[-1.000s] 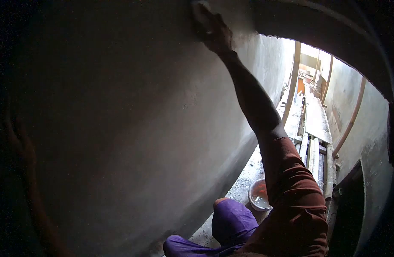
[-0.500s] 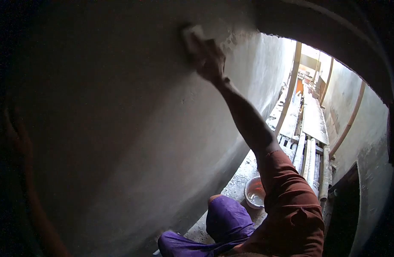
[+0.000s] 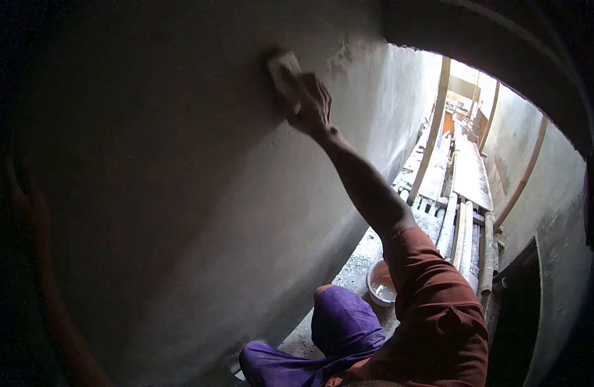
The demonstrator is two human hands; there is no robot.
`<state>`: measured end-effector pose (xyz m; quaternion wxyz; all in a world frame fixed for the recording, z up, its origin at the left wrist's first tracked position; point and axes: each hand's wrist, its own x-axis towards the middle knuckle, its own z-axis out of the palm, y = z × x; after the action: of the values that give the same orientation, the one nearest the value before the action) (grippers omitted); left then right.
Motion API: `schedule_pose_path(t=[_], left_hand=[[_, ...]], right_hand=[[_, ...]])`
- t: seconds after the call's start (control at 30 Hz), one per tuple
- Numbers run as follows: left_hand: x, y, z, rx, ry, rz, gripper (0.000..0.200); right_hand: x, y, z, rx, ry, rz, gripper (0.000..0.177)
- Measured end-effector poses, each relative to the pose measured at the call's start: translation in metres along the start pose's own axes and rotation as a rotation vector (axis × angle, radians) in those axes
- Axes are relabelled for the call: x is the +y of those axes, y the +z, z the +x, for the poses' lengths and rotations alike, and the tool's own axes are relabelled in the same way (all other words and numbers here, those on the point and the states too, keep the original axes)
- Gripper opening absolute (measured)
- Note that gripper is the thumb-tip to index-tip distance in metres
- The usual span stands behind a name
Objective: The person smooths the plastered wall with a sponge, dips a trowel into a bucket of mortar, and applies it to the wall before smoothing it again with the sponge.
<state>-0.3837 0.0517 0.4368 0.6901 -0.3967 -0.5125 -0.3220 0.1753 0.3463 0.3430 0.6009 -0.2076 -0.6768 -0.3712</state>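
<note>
My right hand (image 3: pixel 308 103) is stretched up against a grey plastered wall (image 3: pixel 200 193) and presses a pale flat block, a float or sponge (image 3: pixel 283 67), onto it. The fingers grip the block from below. My left hand (image 3: pixel 23 203) lies flat on the same wall at the far left, in deep shadow, and seems to hold nothing. My right arm wears a rust-red sleeve, and a knee in purple cloth (image 3: pixel 345 316) shows below.
A small bucket with liquid (image 3: pixel 382 284) stands on the rough ledge beside my knee. Planks and bamboo poles (image 3: pixel 468 232) form scaffolding running away to the right. Another plastered wall (image 3: pixel 555 206) closes the narrow gap on the right.
My right hand has slid the block down and to the left along the wall. The left hand has stayed in place.
</note>
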Motion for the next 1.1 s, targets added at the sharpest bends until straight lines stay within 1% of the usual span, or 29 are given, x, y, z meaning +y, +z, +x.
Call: schedule_pose_path(t=[0.07,0.1,0.17,0.2,0.23,0.27,0.3,0.37,0.43,0.47,0.57,0.63,0.67,0.7,0.77,0.83,0.87,0.9,0.97,1.0,1.07,1.1], left_hand=[[-0.007,0.0,-0.003,0.0,0.013,0.039,0.051],[-0.009,0.001,-0.004,-0.001,0.023,0.054,0.051],[-0.013,-0.002,-0.003,0.005,0.038,0.083,0.051],[-0.014,-0.005,-0.003,0.008,0.042,0.095,0.051],[-0.014,-0.006,-0.003,0.004,0.05,0.103,0.051],[-0.015,-0.008,-0.002,0.002,0.056,0.117,0.051],[-0.017,-0.01,-0.001,0.0,0.066,0.133,0.051],[-0.016,-0.01,0.001,0.004,0.086,0.136,0.05],[-0.018,-0.009,-0.002,0.002,0.073,0.099,0.05],[-0.022,-0.007,-0.002,-0.004,0.063,0.088,0.049],[-0.026,-0.004,-0.002,-0.011,0.047,0.061,0.048],[-0.024,-0.006,-0.002,-0.016,0.04,0.037,0.048],[-0.023,-0.008,-0.001,-0.017,0.032,0.023,0.048],[-0.02,-0.008,0.001,-0.02,0.033,0.003,0.047],[-0.015,-0.009,0.0,-0.032,0.017,-0.065,0.047],[-0.013,-0.01,0.001,-0.05,-0.005,-0.156,0.046],[-0.015,-0.011,0.0,-0.042,0.012,-0.118,0.046],[-0.016,-0.01,0.0,-0.04,0.029,-0.077,0.046],[-0.021,-0.011,0.0,-0.035,0.059,-0.016,0.046],[-0.021,-0.012,0.001,-0.037,0.069,0.005,0.046],[-0.021,-0.012,0.004,-0.034,0.091,0.038,0.046],[-0.017,-0.014,0.005,-0.031,0.102,0.062,0.046]], right_hand=[[0.018,0.003,0.028,0.12,0.154,0.052,0.065],[0.047,0.007,0.024,0.09,0.248,0.006,0.065],[0.061,-0.004,0.015,0.034,0.475,-0.01,0.068],[0.078,-0.001,-0.005,0.036,0.479,-0.009,0.068],[0.101,0.01,-0.042,0.03,0.525,-0.094,0.069],[0.113,0.016,-0.061,0.028,0.567,-0.176,0.07],[0.103,0.015,-0.067,0.027,0.57,-0.173,0.07],[0.06,0.009,-0.091,0.003,0.69,-0.129,0.061],[0.031,-0.001,-0.084,-0.056,0.474,-0.055,0.063],[0.017,-0.008,-0.062,-0.027,0.359,-0.034,0.066],[0.057,0.008,-0.036,0.013,0.398,-0.047,0.067],[0.075,0.002,-0.025,0.085,0.506,0.029,0.062],[0.075,-0.006,-0.02,0.063,0.65,-0.031,0.058],[0.084,-0.009,-0.029,0.02,0.765,-0.024,0.057],[0.09,-0.003,-0.06,0.006,0.832,-0.09,0.059],[0.078,0.01,-0.09,-0.003,0.882,-0.128,0.059],[0.062,0.01,-0.098,0.059,0.663,-0.092,0.06],[0.043,0.006,-0.097,0.006,0.718,-0.017,0.061],[0.019,-0.001,-0.069,-0.035,0.574,-0.019,0.061],[0.021,-0.004,-0.058,-0.028,0.59,-0.022,0.061],[0.042,0.002,-0.036,0.085,0.619,-0.015,0.057],[0.058,0.008,-0.035,0.096,0.632,-0.016,0.057]])
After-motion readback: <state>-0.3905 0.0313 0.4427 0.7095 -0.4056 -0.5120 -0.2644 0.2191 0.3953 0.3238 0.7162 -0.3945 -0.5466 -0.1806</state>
